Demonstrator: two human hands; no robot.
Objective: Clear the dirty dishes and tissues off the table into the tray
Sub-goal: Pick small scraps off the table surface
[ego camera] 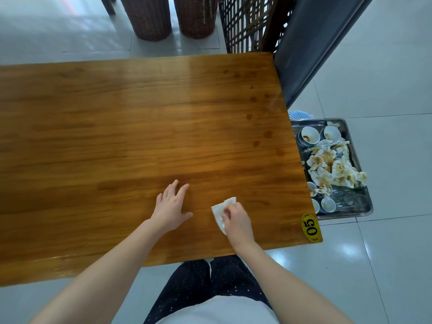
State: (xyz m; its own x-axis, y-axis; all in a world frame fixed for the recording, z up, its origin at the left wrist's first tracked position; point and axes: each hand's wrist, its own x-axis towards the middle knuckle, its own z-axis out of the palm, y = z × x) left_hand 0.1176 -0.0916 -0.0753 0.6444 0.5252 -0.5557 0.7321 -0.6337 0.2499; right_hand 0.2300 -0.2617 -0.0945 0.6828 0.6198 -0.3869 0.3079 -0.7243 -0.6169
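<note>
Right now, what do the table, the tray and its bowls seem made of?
Table: wood or wood-look laminate, glossy; grain lines and glare show. Tray: likely stainless steel; grey, mirror-like rim. Bowls: probably glazed ceramic, perhaps melamine; smooth white shine.

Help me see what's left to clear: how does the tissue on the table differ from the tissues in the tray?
The table tissue looks clean white; the tray tissues are brown-stained. The table tissue is one piece lying fairly flat under the right hand; the tray tissues are crumpled in a heap among bowls. Both are white paper.
</note>
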